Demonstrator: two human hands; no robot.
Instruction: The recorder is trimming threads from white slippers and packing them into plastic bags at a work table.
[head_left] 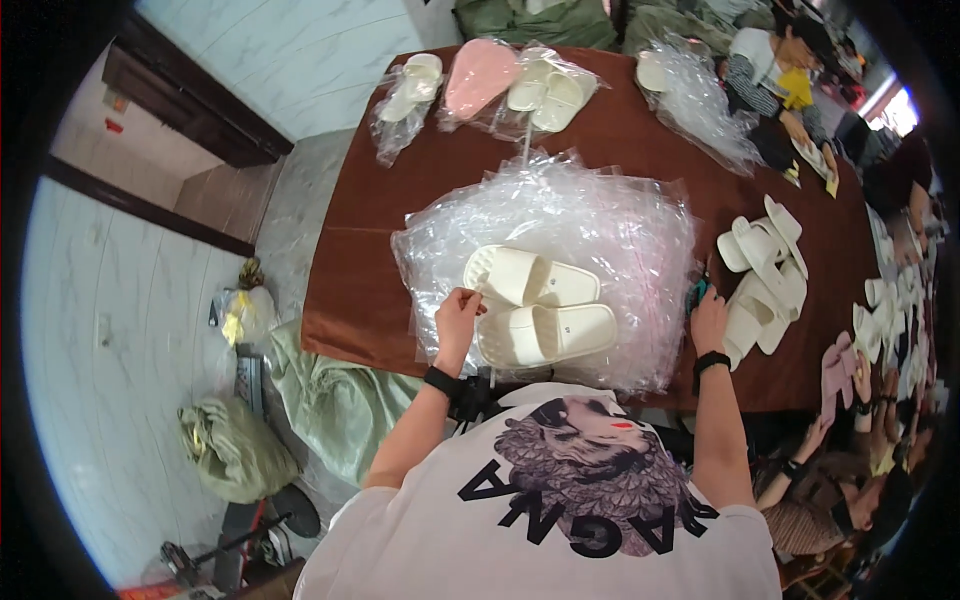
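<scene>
A pair of cream slippers lies side by side on a stack of clear bags, near the table's near edge and just in front of the person. Their long axes run left to right, roughly along that edge, with the heels pointing right and the strapped toe ends toward the left hand. The farther slipper is tilted a little, the nearer one lies almost parallel to the edge.

The left hand sits at the toe end of the pair, just left of the near slipper. Its fingers are curled and pinched together on the top bag film at that spot; whether they also touch the slipper I cannot tell. So the slippers lie straight to the right of these fingers, lengthwise away from them.

The right hand rests at the stack's right edge, well apart from the heels. It is loosely closed around a small dark teal thing, partly hidden. The left hand is clearly the nearer one.

Farther right lies a loose heap of cream slippers; bagged slippers sit along the far edge.
</scene>
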